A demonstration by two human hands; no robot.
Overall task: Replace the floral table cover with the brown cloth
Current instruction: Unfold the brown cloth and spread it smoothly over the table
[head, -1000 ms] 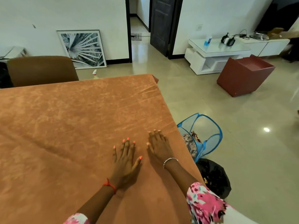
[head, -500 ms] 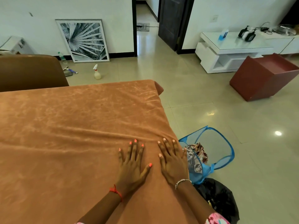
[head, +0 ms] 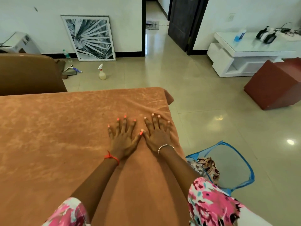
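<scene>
The brown cloth (head: pixel 61 134) lies spread over the table and hangs over its far right corner. My left hand (head: pixel 123 137) and my right hand (head: pixel 157 132) press flat on it side by side near the right edge, fingers straight and spread, thumbs touching. A patterned fabric, likely the floral cover (head: pixel 207 167), lies bunched inside a blue mesh basket (head: pixel 241 180) on the floor to the right of the table.
A brown chair (head: pixel 29 74) stands at the table's far left. On the floor lie a spray bottle (head: pixel 102 72), a squeegee (head: pixel 73 69) and a framed picture (head: pixel 89 37) against the wall. A red-brown box (head: pixel 275 85) and white low table (head: pixel 254 51) stand at right.
Both hands have slid forward over the brown cloth toward the far right corner and moved closer together, thumbs now touching. The view has tilted down and forward.
</scene>
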